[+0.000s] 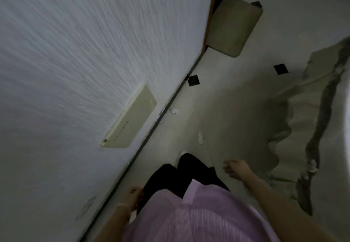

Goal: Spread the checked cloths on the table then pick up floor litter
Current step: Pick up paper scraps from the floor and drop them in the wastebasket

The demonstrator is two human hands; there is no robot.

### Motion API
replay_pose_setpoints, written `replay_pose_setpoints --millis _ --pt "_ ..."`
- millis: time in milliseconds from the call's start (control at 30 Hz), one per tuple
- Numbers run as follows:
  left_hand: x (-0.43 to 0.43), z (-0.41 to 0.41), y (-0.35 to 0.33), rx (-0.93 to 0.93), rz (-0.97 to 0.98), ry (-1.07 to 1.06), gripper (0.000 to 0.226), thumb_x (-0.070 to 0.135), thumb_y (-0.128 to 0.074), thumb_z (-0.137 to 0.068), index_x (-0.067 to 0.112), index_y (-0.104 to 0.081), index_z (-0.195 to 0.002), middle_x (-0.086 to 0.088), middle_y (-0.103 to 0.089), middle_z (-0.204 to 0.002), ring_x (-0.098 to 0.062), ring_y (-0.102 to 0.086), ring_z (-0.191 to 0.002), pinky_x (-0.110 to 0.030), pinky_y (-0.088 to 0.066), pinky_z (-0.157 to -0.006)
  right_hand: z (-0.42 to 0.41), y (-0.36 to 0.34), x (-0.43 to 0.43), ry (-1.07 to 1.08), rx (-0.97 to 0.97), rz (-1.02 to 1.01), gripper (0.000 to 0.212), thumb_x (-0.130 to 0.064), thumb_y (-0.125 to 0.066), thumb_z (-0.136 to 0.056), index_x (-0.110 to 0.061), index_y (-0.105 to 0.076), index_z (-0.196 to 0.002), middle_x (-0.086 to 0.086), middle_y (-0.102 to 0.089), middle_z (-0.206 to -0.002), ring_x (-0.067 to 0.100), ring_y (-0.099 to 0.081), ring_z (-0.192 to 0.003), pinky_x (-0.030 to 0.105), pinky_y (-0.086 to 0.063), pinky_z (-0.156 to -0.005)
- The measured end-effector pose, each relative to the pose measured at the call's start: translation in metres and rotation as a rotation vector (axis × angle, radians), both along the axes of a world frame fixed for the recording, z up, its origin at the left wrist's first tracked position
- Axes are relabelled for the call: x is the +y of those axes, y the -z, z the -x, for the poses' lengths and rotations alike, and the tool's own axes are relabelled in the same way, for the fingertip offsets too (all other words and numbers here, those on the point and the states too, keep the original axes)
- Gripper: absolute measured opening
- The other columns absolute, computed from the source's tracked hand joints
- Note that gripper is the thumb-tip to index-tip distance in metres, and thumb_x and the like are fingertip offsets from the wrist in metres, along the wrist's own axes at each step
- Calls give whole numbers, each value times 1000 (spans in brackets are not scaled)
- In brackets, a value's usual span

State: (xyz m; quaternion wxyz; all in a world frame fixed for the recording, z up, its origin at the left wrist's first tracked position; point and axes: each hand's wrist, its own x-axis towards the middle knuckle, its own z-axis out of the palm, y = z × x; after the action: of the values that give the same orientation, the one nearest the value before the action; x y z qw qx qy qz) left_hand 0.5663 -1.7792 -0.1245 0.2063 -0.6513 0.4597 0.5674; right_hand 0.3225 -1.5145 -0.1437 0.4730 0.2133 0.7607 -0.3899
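Note:
Two small white scraps of litter lie on the pale tiled floor: one crumpled piece (174, 111) close to the wall's base, another (200, 137) a little nearer to me. A cloth (310, 113) hangs down in folds from a table at the right edge. My right hand (234, 168) hovers over the floor with loosely curled fingers, holding nothing I can see. My left hand (133, 194) hangs by my dark trouser leg, fingers loosely bent; whether it holds anything is unclear in the dim, blurred frame.
A white textured wall (75, 52) fills the left, with a beige panel (130, 118) mounted low on it. A beige mat (234, 27) lies by a doorway at the top. Black diamond tile insets (193, 80) dot the floor.

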Motion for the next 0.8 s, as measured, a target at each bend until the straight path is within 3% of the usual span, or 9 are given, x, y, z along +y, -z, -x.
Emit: replay_pose_setpoints --millis 167,300,400,500,600,700,800 --pt "-74 32 18 -147 -27 108 16 13 -49 -97 3 -57 -88 -12 -61 -83 -28 -57 -78 -34 -45 -73 69 -10 -108 56 92 149 17 -14 -46 -96 -10 -63 -96 9 -64 -84 16 -60 -72 24 -47 -63" --pt "-134 90 60 -205 -38 356 21 10 -45 -97 5 -59 -83 -13 -61 -80 -25 -57 -72 -29 -44 -68 92 14 -137 212 94 170 18 -14 -46 -96 -13 -64 -92 11 -64 -88 18 -61 -76 25 -48 -70" --pt "-159 164 108 -139 -14 536 27 6 -42 -98 8 -58 -76 -10 -57 -75 -21 -51 -68 -27 -41 -65 88 66 -140 319 59 127 17 -14 -49 -96 -13 -63 -87 13 -64 -90 19 -59 -77 24 -47 -68" --pt "-167 241 185 5 38 632 33 -2 -43 -96 11 -55 -67 -11 -57 -73 -20 -50 -67 -27 -40 -64 78 154 -137 334 33 66 14 -13 -49 -95 -16 -63 -95 10 -65 -98 15 -59 -80 21 -47 -67" --pt "-174 295 298 84 66 723 32 0 -50 -93 16 -60 -67 -11 -62 -74 -24 -57 -80 -31 -43 -73 72 264 -133 259 37 -22 26 -11 -50 -94 -14 -57 -120 7 -62 -111 12 -57 -87 19 -44 -68" --pt "-178 326 416 112 162 880 13 -3 -54 -90 5 -65 -88 -20 -66 -94 -28 -60 -90 -33 -46 -84 71 373 -131 184 62 -85 41 -12 -56 -92 -13 -50 -132 6 -56 -119 18 -54 -100 24 -42 -81" --pt "-176 353 512 152 294 999 27 -6 -53 -89 0 -62 -114 -23 -61 -120 -37 -59 -109 -35 -46 -94 74 467 -133 120 131 -141 43 -10 -59 -90 -8 -49 -132 2 -57 -111 22 -52 -103 23 -39 -85"
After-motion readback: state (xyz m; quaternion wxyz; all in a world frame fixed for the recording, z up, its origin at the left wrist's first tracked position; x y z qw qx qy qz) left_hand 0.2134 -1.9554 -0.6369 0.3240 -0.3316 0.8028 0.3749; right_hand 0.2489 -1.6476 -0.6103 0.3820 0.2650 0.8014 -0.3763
